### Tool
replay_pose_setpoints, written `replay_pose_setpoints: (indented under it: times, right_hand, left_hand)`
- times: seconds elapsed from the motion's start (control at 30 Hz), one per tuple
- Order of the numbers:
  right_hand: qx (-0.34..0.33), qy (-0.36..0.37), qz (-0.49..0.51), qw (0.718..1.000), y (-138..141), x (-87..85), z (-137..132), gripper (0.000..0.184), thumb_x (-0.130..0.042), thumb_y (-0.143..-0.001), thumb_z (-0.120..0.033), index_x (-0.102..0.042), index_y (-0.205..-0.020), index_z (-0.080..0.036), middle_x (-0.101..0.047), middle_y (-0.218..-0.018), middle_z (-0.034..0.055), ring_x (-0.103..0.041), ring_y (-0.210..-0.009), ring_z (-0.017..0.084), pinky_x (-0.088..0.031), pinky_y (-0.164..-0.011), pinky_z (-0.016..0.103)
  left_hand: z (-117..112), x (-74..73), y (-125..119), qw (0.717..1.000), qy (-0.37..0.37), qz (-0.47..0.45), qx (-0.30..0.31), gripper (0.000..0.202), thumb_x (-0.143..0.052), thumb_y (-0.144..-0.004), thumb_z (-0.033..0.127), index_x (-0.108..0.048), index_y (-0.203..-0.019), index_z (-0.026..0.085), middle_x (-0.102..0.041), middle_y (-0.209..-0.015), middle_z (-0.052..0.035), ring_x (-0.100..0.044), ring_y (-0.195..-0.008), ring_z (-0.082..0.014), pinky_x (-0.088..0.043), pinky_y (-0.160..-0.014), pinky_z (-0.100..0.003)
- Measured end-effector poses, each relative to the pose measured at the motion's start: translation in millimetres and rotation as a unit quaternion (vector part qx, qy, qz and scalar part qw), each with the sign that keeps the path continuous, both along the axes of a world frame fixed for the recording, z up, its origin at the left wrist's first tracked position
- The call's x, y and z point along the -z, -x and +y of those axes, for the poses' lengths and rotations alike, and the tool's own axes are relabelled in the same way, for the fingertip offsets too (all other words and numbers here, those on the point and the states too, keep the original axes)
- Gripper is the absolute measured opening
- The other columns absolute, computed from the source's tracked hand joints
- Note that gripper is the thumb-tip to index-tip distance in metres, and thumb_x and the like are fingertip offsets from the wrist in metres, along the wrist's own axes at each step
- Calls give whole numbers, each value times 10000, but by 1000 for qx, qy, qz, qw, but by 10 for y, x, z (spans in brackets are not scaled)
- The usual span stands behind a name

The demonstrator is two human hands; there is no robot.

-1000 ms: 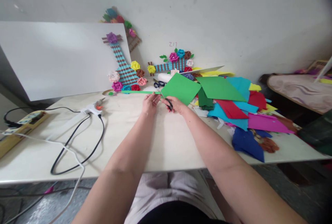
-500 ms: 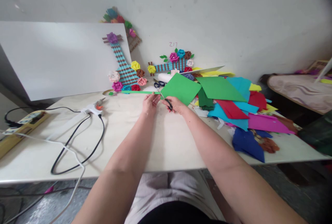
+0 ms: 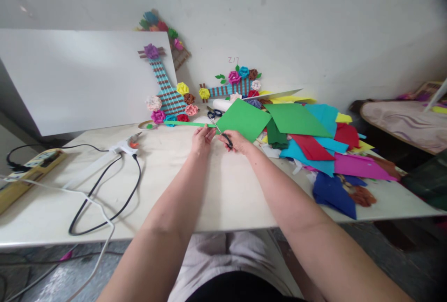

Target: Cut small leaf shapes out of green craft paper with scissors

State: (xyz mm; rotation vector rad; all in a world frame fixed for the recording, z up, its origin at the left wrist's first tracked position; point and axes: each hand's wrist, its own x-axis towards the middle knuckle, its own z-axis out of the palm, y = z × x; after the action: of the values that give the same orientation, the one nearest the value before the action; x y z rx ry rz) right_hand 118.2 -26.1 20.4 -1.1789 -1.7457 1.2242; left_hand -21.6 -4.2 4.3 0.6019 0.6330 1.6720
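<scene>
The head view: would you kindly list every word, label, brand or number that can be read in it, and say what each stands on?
"217" or "Z17" (the first character is ambiguous), in thin reddish strokes on the wall.
Power strip and glue gun: any print is too small or blurred to read.
Scissors and green strip: no lettering can be made out.
</scene>
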Motion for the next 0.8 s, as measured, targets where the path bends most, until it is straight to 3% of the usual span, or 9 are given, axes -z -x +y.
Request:
replay_pose_setpoints:
  times: [0.8]
  right_hand:
    - [-15,24,9,1000,-50,-38,-46,276,-605,-774,-402,-473,-697,-172,-501,-466,-64,-427,-309,40,-211,-257,148]
  left_hand:
    - [-13,-9,65,1000,1,23,14,202,-689,-692,172,-487,-694,166,-617,-623,3,-644,-611,-124,-513,-707,-264]
